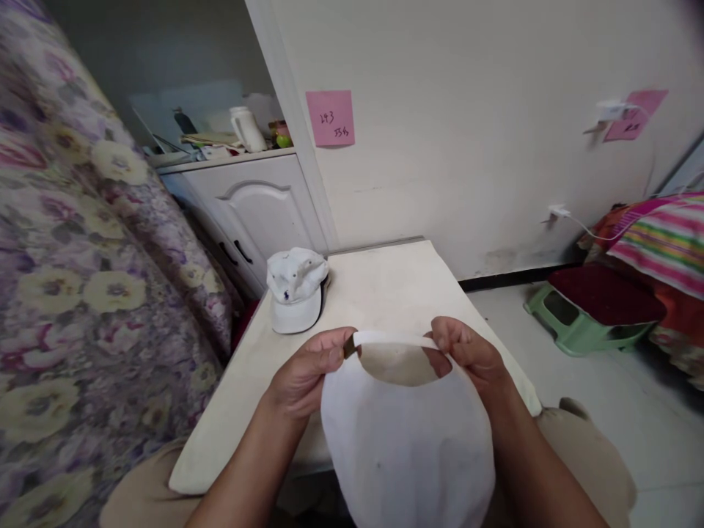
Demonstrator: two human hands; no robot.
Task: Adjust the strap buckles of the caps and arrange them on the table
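A plain white cap [407, 447] is held up over the near end of the white table [385, 286], its back opening toward the wall. My left hand [305, 378] pinches the left end of the cap's back strap [393, 339]. My right hand [467, 356] pinches the strap's right end, so the strap spans between both hands. A second white cap [294, 290] with a small dark logo lies on the table's far left corner, apart from both hands.
A floral-covered sofa or bed [82, 257] runs along the left. A white cabinet [253, 209] with a jug and clutter stands behind. Pink notes [330, 117] hang on the wall. A green stool [588, 319] and striped bedding [660, 242] are at the right.
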